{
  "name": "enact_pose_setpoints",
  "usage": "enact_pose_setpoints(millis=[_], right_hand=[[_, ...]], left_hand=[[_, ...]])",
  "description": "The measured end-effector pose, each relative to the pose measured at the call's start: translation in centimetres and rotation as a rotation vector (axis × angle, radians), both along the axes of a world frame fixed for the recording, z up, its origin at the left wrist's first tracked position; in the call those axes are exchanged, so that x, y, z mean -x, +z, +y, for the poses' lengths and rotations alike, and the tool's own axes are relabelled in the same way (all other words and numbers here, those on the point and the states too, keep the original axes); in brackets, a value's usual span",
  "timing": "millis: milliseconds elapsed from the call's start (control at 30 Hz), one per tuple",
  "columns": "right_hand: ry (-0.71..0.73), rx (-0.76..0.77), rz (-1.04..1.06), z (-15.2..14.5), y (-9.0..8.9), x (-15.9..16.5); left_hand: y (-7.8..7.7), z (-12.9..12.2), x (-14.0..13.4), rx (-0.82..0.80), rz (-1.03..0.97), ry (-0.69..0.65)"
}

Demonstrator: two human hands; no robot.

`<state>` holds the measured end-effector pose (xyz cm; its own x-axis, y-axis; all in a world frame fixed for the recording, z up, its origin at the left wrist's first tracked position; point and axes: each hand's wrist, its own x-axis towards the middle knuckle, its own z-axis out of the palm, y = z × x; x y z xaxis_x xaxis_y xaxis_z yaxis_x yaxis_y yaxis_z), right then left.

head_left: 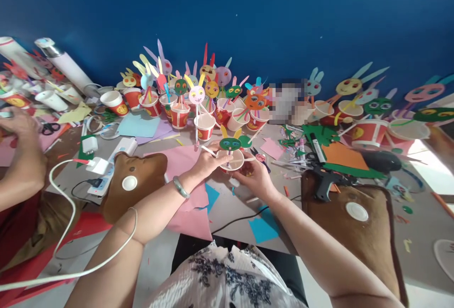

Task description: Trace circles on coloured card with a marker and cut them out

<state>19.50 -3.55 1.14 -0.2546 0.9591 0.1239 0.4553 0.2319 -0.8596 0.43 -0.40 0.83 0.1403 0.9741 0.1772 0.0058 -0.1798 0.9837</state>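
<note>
Between my hands is a red and white paper cup [237,160], which both of them grip from the sides. A green paper rabbit face [230,144] with yellow ears stands at the cup's far rim. My left hand [208,162] is closed on the cup's left side, its thumb near the rim below the face. On the right, the fingers of my right hand [254,175] curl round the cup's lower side. White sticks show at both sides of the cup. Just behind it is a loose green paper piece [245,141].
Several cups with paper rabbits [179,109] line the blue wall. A glue gun [324,182] lies on a brown cushion [354,232] at right. Pink paper [189,223], a power strip [113,163] and another brown cushion [142,175] lie left, near a co-worker's arm [21,156].
</note>
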Motion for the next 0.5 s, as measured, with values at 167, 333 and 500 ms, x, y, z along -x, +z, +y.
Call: enact_pose_setpoints(millis=[167,333,500], right_hand=[[-0.025,0.032,-0.003,0.1,-0.2,-0.1],[-0.026,0.089,0.042,0.4,-0.2,-0.3],[-0.05,0.125,0.051,0.7,0.1,-0.8]], left_hand=[[0.4,-0.2,0.0,0.056,-0.052,-0.08],[0.5,-0.2,-0.1,0.127,-0.165,-0.152],[-0.6,0.0,0.4,0.101,-0.149,-0.238]])
